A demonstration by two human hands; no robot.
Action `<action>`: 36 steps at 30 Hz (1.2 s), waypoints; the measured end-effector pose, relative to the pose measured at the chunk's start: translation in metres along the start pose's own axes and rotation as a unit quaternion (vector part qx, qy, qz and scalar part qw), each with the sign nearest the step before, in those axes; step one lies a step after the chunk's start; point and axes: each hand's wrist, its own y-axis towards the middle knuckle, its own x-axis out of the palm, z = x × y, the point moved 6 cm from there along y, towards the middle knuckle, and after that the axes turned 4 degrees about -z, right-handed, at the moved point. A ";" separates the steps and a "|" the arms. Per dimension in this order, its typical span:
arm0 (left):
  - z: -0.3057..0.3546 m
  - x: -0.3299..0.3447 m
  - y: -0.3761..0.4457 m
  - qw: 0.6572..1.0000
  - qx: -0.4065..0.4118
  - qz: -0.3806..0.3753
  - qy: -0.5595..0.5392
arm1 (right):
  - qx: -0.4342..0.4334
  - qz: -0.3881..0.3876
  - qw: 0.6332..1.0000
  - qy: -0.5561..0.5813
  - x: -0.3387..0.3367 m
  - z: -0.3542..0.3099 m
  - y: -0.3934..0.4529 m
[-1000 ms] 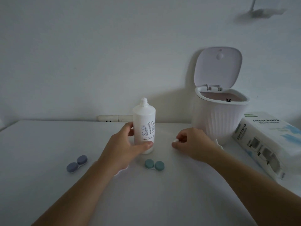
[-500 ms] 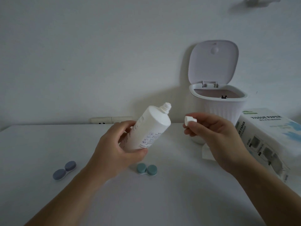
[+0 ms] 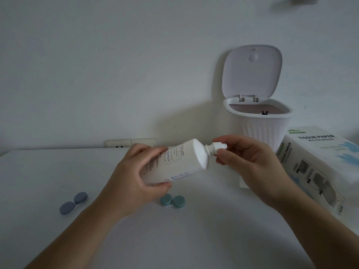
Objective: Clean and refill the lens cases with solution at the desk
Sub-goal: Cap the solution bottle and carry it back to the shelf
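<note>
A white plastic solution bottle [image 3: 174, 162] with fine printed text, too small to be read, is gripped around its lower body by the left hand [image 3: 134, 179], fingers and thumb curled round it. The bottle is held above the desk, tilted almost level, its threaded neck pointed to the right. A small white plastic cap [image 3: 219, 148] is pinched at the neck by the right hand [image 3: 250, 166], between thumb and curled fingers; whether the cap is seated on the thread cannot be told.

Below the bottle, a teal twin-lidded lens case [image 3: 172, 200] is seen lying on the plain white desk [image 3: 184, 239], both lids on. A grey-blue twin-lidded lens case [image 3: 73, 203] lies well apart to the left, also lidded.

At the right, a white pack printed "TISSUE PAPER" [image 3: 318, 162] is set beside a small white ribbed plastic bin [image 3: 266, 131], whose hinged lid stands open. A pale wall [image 3: 116, 65] is seen behind, with a cream socket strip [image 3: 130, 143] at the desk's back edge.
</note>
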 end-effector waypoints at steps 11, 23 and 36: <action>0.002 -0.005 -0.002 0.999 0.026 0.012 0.033 | -0.003 -0.022 0.986 -0.163 -0.004 -0.002 0.000; 0.009 0.003 -0.004 0.998 0.049 -0.001 0.040 | 0.006 0.048 0.954 -0.294 -0.011 -0.002 -0.001; 0.011 0.002 -0.004 0.998 0.046 0.004 0.041 | -0.003 0.051 0.961 -0.274 -0.009 -0.002 -0.002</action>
